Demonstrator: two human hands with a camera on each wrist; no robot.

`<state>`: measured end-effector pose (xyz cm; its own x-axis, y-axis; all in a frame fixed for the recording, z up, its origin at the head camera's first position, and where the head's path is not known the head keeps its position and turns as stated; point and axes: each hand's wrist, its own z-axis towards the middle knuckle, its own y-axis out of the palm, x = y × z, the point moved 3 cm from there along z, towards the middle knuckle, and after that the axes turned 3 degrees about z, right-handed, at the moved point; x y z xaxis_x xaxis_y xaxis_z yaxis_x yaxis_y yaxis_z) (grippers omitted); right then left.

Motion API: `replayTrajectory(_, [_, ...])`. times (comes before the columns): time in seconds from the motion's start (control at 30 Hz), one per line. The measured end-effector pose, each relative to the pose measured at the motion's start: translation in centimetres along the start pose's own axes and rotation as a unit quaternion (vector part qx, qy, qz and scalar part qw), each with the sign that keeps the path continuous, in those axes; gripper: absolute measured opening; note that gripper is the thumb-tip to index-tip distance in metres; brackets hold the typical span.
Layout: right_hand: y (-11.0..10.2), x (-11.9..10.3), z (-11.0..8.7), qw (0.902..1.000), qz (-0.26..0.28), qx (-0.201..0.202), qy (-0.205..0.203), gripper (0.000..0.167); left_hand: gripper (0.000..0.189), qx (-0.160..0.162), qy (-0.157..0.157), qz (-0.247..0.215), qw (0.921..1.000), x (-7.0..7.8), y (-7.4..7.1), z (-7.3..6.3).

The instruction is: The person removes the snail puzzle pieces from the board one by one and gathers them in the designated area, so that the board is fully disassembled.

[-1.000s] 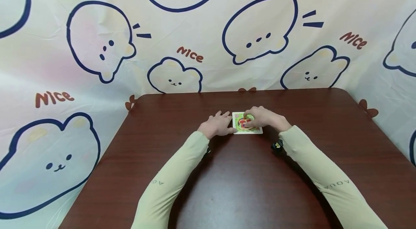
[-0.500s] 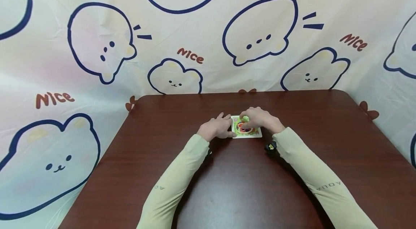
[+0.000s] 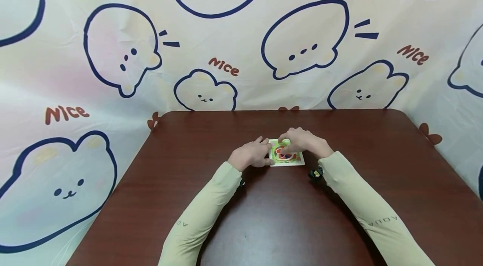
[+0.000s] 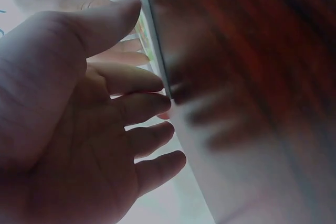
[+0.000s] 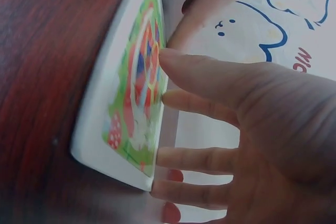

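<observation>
A flat, white-bordered picture board (image 3: 297, 160), green and red on its face, lies on the brown table. In the head view my left hand (image 3: 250, 155) lies along its left edge, with thumb and fingertips touching that side. My right hand (image 3: 302, 139) reaches over the board from the right and covers part of the picture. The right wrist view shows the right thumb (image 5: 205, 74) and fairly straight fingers resting on the picture face. In the left wrist view the left fingers (image 4: 152, 137) stretch towards the board's rim, and the fingertips meet the table beside it.
The dark wooden table (image 3: 249, 228) spreads out on all sides of the board. Behind and beside it hangs a pale cloth backdrop (image 3: 245, 43) with blue cartoon outlines. A small dark wrist device (image 3: 316, 173) sits at the right cuff.
The board and both hands have shifted slightly towards the person. My right wrist has moved a little left, while the fingers keep much the same pose. The head view has tilted slightly.
</observation>
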<state>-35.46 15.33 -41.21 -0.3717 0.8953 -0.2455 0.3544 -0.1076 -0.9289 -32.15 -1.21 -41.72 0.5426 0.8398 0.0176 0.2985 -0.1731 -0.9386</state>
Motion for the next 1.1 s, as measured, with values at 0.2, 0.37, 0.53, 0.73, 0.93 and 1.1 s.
replayTrajectory(0.2, [-0.1, -0.3, 0.0, 0.9997, -0.004, -0.002, -0.023, 0.047, 0.071, 0.009, 0.007, 0.021, 0.9997, 0.1, -0.1, -0.3])
replayTrajectory(0.37, [0.2, -0.6, 0.2, 0.9987, 0.013, 0.006, -0.049, 0.043, 0.067, 0.019, 0.018, 0.036, 0.999, 0.1, 0.1, -0.2])
replayTrajectory(0.53, [0.5, -0.8, 0.6, 0.9979, 0.018, 0.01, -0.062, 0.043, 0.069, 0.013, 0.02, 0.018, 0.9995, -0.1, 0.3, -0.2])
replayTrajectory(0.73, [0.3, -1.1, 1.1, 0.9971, 0.025, 0.01, -0.071, 0.042, 0.07, 0.004, 0.015, -0.025, 0.9996, -0.4, 0.2, -0.2])
replayTrajectory(0.93, [0.4, -1.5, 1.2, 0.9967, 0.027, 0.006, -0.076, 0.039, 0.07, 0.005, 0.013, -0.034, 0.9993, -0.6, 0.2, -0.2])
replayTrajectory(1.1, [0.5, -1.5, 1.1, 0.997, 0.027, 0.013, -0.071, 0.038, 0.073, -0.005, 0.008, -0.046, 0.9989, -0.5, 0.2, -0.3])
